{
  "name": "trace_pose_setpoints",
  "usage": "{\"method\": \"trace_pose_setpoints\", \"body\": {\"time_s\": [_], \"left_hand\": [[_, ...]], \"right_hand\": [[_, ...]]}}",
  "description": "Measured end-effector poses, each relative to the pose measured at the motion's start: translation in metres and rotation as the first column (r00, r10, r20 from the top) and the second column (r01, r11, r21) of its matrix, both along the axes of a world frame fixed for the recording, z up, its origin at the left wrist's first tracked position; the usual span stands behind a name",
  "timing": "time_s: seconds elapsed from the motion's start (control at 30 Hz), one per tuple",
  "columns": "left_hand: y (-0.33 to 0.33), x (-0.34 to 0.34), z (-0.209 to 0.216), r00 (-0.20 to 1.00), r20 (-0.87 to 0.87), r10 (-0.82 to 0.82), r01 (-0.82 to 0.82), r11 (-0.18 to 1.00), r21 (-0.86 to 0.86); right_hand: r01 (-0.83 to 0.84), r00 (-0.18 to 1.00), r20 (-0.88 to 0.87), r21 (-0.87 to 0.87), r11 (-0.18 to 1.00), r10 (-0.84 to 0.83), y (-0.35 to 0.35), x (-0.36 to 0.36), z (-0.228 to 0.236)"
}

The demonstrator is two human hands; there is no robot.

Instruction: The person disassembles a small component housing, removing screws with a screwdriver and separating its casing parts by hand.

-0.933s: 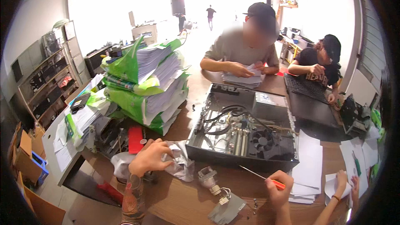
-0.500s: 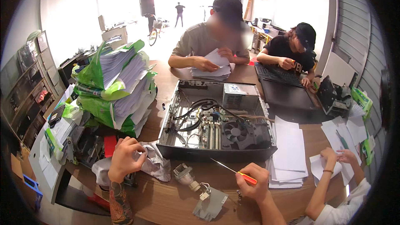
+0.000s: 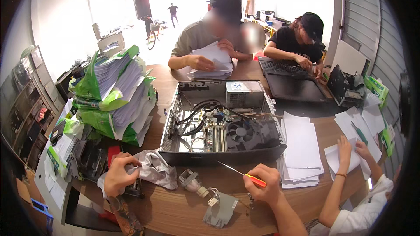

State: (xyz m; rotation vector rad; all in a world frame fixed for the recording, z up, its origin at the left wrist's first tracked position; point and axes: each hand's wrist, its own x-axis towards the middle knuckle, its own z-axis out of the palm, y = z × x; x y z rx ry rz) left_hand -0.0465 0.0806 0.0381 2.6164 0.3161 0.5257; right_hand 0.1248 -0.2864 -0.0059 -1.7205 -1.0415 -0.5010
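Observation:
My right hand grips a screwdriver by its red and yellow handle. The thin shaft points up and left, its tip by the front side of an opened desktop computer case. Inside the case show a black fan, dark cables and a power supply. My left hand hovers beside a crumpled grey cloth, fingers curled, with a gap between thumb and forefinger and nothing visible in it. Between my hands lie a projector-type lamp and a grey metal plate.
Green-wrapped paper bundles tower at the left. White sheets lie right of the case. Across the table one person handles papers; another works at an open laptop. A third person's hands touch paper at the right.
The view has shifted slightly. My left hand has dropped a little and its thumb and forefinger look different in pose. The screwdriver stays in my right hand, its tip still by the case's front.

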Motion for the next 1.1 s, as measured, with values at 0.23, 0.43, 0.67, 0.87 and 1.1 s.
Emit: {"method": "trace_pose_setpoints", "body": {"time_s": [0.23,0.43,0.67,0.87,1.1], "left_hand": [[0.011,-0.008,0.028,0.998,-0.061,-0.011,0.012,1.0,0.016],[-0.009,0.041,0.052,0.998,-0.038,-0.052,0.059,0.975,0.216],[-0.081,0.077,0.01,0.892,0.319,-0.319,0.194,0.91,0.367],[-0.101,0.073,0.008,0.789,0.298,-0.537,0.454,0.837,0.305],[-0.112,0.081,-0.018,0.801,0.205,-0.563,0.484,0.81,0.331]], "right_hand": [[-0.017,1.0,0.025,0.014,1.0,0.017,0.004,0.001,0.002],[-0.01,0.999,0.039,0.02,1.0,0.009,-0.006,0.002,-0.002],[-0.068,0.998,-0.01,0.019,0.998,0.068,-0.001,0.006,-0.005],[-0.086,0.989,-0.113,0.043,0.995,0.09,-0.013,0.011,0.007],[-0.077,0.986,-0.152,-0.008,0.997,0.075,-0.018,0.017,0.001]]}}
